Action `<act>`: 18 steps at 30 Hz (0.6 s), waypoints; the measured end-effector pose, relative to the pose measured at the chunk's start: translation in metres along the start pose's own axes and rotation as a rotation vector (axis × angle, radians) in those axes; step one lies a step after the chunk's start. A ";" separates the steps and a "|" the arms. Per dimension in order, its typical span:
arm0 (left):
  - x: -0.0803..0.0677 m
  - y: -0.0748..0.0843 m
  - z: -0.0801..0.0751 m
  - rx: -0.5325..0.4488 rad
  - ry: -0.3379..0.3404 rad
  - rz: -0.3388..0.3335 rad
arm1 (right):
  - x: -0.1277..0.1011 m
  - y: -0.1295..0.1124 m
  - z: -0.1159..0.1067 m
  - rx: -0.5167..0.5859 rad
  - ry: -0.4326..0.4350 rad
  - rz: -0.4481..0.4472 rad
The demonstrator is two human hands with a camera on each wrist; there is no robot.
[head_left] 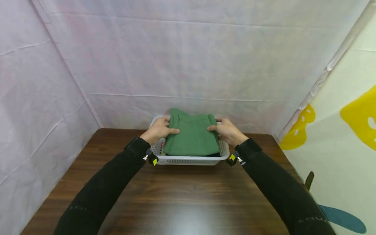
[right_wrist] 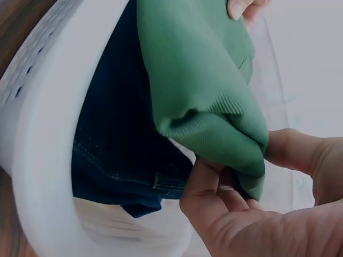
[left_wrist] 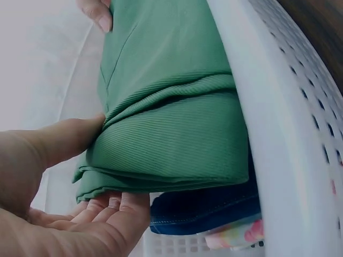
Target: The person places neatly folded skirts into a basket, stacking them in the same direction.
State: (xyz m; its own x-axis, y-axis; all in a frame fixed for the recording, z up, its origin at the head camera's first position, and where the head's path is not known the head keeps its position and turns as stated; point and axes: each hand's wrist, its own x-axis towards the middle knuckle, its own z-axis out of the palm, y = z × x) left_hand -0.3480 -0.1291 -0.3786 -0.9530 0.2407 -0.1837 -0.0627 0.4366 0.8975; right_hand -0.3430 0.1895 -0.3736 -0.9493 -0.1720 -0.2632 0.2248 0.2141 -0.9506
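Both hands' fingers pinch the green garment (head_left: 192, 137); wrist views reveal denim (right_wrist: 118, 144) beneath

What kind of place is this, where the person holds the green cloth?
Probably a curtained recording booth: pale sheets hang round a wooden table, where only a white basket of folded clothes stands.

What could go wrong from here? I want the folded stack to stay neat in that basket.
The green garment is held only at its side edges by the left hand and right hand, so its folded layers, already loose at the edge in the left wrist view, may splay open. It sits above the basket rim, so it might slide off the blue denim beneath. Fingers tucked under could drag that denim askew.
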 end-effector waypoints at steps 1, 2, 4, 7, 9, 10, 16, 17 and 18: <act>0.000 0.000 0.001 0.005 0.001 -0.003 | 0.001 0.001 0.000 -0.006 0.000 0.006; 0.001 0.000 0.001 0.010 -0.001 -0.001 | 0.002 0.002 -0.001 -0.013 -0.003 0.010; 0.002 -0.002 0.002 0.015 -0.018 0.002 | 0.002 0.003 -0.001 -0.042 -0.008 0.014; -0.001 -0.003 0.000 0.086 -0.061 -0.008 | 0.001 0.006 -0.002 -0.177 -0.017 0.000; -0.002 -0.005 0.000 0.135 -0.087 -0.022 | -0.002 0.008 -0.003 -0.300 -0.011 -0.024; -0.003 -0.006 -0.001 0.159 -0.096 -0.028 | -0.003 0.008 -0.004 -0.367 -0.002 -0.041; -0.009 -0.011 -0.004 0.197 -0.120 -0.002 | -0.011 0.015 -0.009 -0.592 0.029 -0.152; -0.011 -0.011 -0.005 0.209 -0.119 0.010 | -0.011 0.016 -0.010 -0.605 0.028 -0.172; -0.012 -0.011 -0.007 0.220 -0.115 0.019 | -0.013 0.018 -0.011 -0.618 0.029 -0.191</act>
State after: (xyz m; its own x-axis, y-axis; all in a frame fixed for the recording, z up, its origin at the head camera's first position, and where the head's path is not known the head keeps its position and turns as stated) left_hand -0.3379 -0.1426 -0.3839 -0.9126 0.3424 -0.2234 0.0328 0.6061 0.7947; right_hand -0.3295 0.2062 -0.3852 -0.9675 -0.2377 -0.0864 -0.1082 0.6977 -0.7082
